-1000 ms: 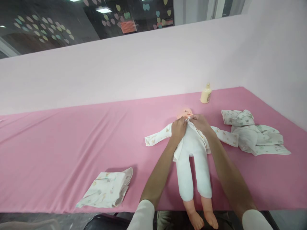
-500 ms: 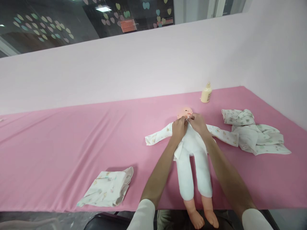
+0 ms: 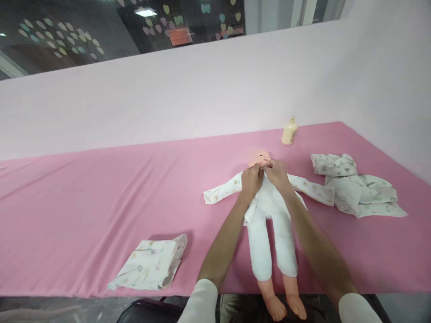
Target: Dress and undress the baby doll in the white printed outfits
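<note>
The doll (image 3: 271, 224) lies on its back on the pink table (image 3: 101, 202), with its head just past both hands and its bare feet near the table edge. The left hand (image 3: 252, 179) and the right hand (image 3: 276, 174) touch each other at the doll's neck. Each one pinches a side of the little shirt (image 3: 222, 190) there, fingers tight on the cloth. The shirt could slip out of the fingers, because the bit they hold is so small. A hard tug could drag the doll off the edge by its feet. Far to the right of the right hand sits a heap of clothes (image 3: 357, 186), and beyond it a small bottle (image 3: 289, 132)
</note>
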`<state>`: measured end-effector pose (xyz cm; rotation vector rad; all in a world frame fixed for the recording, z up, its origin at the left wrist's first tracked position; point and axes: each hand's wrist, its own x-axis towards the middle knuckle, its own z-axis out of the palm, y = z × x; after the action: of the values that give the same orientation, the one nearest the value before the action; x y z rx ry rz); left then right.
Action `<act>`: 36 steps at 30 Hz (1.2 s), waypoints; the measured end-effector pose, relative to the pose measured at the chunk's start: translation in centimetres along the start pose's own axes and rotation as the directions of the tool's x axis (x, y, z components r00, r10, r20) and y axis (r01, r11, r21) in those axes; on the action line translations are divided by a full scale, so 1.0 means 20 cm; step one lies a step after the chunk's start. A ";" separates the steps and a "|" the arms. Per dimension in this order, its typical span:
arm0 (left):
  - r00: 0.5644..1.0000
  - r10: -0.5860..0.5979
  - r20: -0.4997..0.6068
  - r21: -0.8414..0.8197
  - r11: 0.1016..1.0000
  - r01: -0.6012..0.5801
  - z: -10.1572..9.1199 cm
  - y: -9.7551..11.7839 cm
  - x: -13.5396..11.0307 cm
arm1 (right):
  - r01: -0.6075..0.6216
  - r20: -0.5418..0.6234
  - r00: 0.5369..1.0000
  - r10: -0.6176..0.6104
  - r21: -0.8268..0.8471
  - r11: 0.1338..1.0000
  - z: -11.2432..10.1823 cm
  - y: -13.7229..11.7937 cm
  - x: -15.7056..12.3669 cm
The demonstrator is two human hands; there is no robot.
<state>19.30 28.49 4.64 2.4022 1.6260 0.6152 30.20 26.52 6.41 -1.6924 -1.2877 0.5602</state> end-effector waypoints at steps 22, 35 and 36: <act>0.962 -0.137 0.236 -0.805 0.527 0.272 -0.03 -0.09 0.04 | 0.092 0.206 0.973 -0.105 0.072 0.993 -0.05 0.00 -0.01; 0.978 -0.143 0.151 -0.836 0.510 0.203 -0.02 -0.06 0.05 | 0.044 0.166 0.986 0.001 -0.267 0.963 -0.01 -0.03 -0.02; 0.977 -0.154 0.150 -0.840 0.502 0.208 -0.02 -0.06 0.05 | 0.063 0.171 0.985 -0.016 -0.276 0.959 -0.01 -0.03 -0.02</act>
<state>18.36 29.76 4.79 1.4574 1.0950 0.9979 29.86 26.10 6.90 -1.8770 -1.5796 0.5225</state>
